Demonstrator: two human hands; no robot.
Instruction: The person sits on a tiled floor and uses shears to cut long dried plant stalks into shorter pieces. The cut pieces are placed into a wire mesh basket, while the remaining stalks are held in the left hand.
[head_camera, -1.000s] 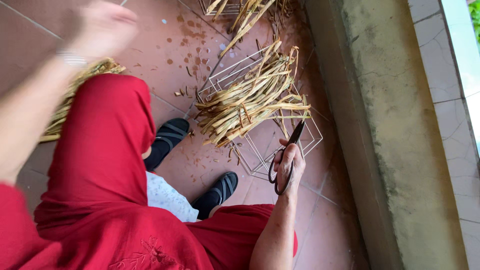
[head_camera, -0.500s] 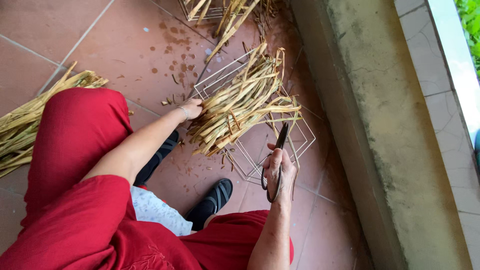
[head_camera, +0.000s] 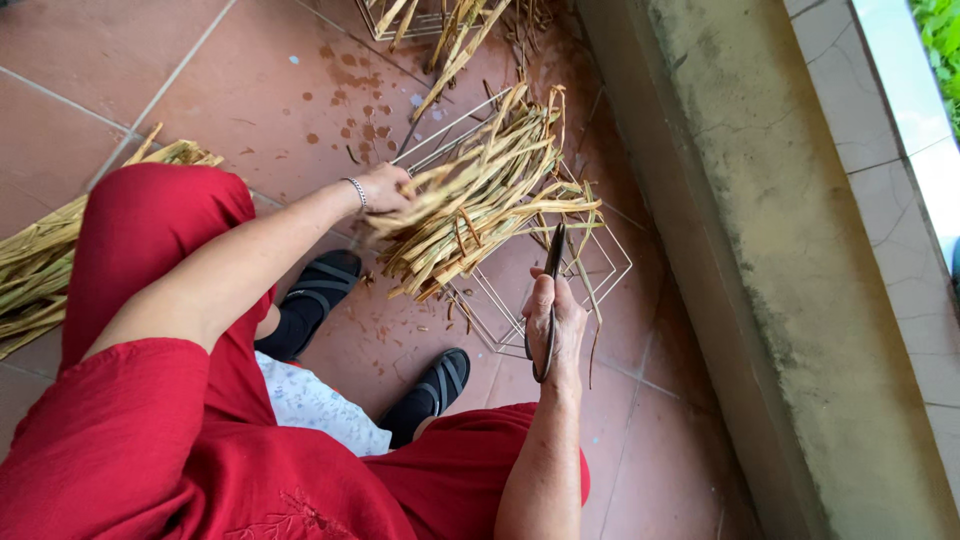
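Gripping dark scissors (head_camera: 549, 300) with fingers closed round the handles, the right hand (head_camera: 553, 325) hovered beside the dried stalks (head_camera: 480, 195). The left hand (head_camera: 383, 188), raised a second earlier, had come down and clamped on the bundle, steadying it atop a wire rack (head_camera: 590, 270). Beyond, more stalks (head_camera: 450, 30) crowded the wall (head_camera: 720, 150).

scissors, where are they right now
In the head view, the dark metal scissors are in the right hand, right of centre, blades pointing up toward the pile of dried straw-coloured leaves on the white wire rack, near the concrete wall.
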